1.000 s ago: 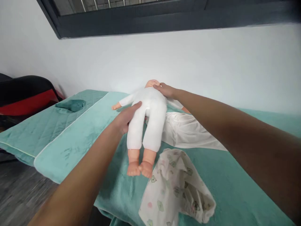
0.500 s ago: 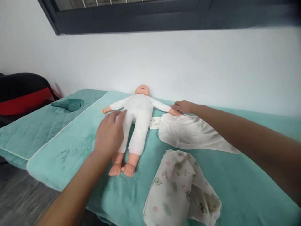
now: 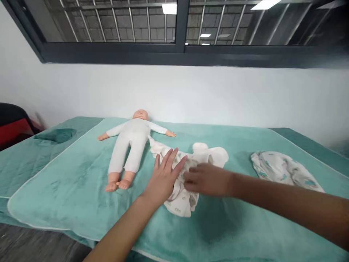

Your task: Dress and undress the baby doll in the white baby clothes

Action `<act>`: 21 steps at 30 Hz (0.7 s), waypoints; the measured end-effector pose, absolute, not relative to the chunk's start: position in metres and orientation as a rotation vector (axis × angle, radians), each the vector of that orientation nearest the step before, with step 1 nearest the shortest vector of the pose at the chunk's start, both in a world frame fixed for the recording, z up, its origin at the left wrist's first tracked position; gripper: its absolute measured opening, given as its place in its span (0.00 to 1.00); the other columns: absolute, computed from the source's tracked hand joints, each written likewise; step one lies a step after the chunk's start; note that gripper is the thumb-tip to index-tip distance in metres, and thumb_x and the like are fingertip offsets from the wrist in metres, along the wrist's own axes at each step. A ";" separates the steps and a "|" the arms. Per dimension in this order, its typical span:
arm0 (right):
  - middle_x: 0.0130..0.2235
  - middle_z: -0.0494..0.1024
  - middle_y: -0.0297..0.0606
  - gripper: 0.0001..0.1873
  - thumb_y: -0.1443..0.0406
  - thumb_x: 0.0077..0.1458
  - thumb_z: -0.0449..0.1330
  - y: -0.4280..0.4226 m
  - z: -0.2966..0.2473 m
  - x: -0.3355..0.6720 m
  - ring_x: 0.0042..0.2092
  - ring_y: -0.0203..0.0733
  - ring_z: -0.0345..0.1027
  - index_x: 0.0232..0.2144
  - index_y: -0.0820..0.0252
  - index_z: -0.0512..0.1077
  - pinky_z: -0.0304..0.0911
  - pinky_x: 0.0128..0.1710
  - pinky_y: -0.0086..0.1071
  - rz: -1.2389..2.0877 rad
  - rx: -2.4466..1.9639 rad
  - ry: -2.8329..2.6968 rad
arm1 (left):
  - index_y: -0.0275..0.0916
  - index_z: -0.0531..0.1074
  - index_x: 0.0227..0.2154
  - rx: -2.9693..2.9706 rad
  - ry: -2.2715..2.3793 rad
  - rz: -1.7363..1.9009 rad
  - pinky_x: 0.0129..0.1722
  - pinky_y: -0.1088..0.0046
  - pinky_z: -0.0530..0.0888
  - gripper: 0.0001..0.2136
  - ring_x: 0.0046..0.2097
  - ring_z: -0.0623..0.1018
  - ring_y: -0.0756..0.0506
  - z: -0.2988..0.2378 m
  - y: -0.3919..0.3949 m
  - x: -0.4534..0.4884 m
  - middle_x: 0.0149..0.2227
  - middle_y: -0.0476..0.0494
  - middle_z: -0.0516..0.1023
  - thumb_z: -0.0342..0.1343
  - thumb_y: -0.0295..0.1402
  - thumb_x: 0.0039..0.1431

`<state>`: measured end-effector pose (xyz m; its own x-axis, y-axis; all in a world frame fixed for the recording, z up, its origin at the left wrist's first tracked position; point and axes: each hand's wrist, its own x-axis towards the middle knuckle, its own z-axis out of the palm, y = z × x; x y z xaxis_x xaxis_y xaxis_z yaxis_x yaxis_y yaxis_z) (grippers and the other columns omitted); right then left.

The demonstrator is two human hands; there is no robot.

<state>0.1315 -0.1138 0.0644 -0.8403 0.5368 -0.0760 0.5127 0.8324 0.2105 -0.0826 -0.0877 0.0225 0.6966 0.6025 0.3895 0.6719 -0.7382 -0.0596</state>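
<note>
Across the middle of the green bed cover (image 3: 65,193), as I view it remotely through the head camera, a crumpled printed garment (image 3: 182,203) lies beneath both hands: my left hand (image 3: 162,178) has its fingers spread over it, while my right hand (image 3: 207,180), blurred, has bent fingers at the fabric, and I cannot tell whether they pinch it. To the garment's left lies a white-bodied doll (image 3: 133,133), supine, arms outstretched and feet towards me; a second patterned cloth (image 3: 282,169) lies well apart to the right, beyond my right forearm (image 3: 272,194).
</note>
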 end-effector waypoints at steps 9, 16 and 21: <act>0.51 0.73 0.54 0.19 0.63 0.59 0.56 -0.159 0.072 0.176 0.44 0.55 0.73 0.52 0.65 0.66 0.64 0.39 0.41 -0.242 1.971 2.304 | 0.38 0.71 0.46 -2.469 -1.646 -0.656 0.62 0.39 0.55 0.19 0.49 0.77 0.36 0.062 -0.103 -0.058 0.42 0.37 0.81 0.47 0.18 0.53; 0.48 0.77 0.45 0.23 0.58 0.54 0.64 -0.158 0.064 0.123 0.48 0.50 0.72 0.52 0.59 0.71 0.67 0.47 0.42 -1.863 1.781 2.403 | 0.33 0.59 0.61 -2.462 -2.046 -1.010 0.62 0.43 0.58 0.28 0.54 0.76 0.35 0.107 -0.133 -0.059 0.46 0.33 0.79 0.47 0.21 0.55; 0.50 0.78 0.41 0.30 0.57 0.51 0.69 -0.188 0.061 0.080 0.51 0.48 0.71 0.56 0.55 0.70 0.67 0.51 0.41 -3.066 1.305 2.142 | 0.32 0.43 0.69 -2.981 -1.967 -1.489 0.61 0.59 0.67 0.37 0.61 0.71 0.38 0.100 -0.160 -0.073 0.66 0.28 0.62 0.50 0.27 0.59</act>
<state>0.0798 -0.1880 0.0608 -0.4998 0.8655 -0.0337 -0.2662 -0.1905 -0.9449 -0.0730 -0.1603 0.0996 0.2901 0.9400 0.1795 0.4281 -0.2952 0.8541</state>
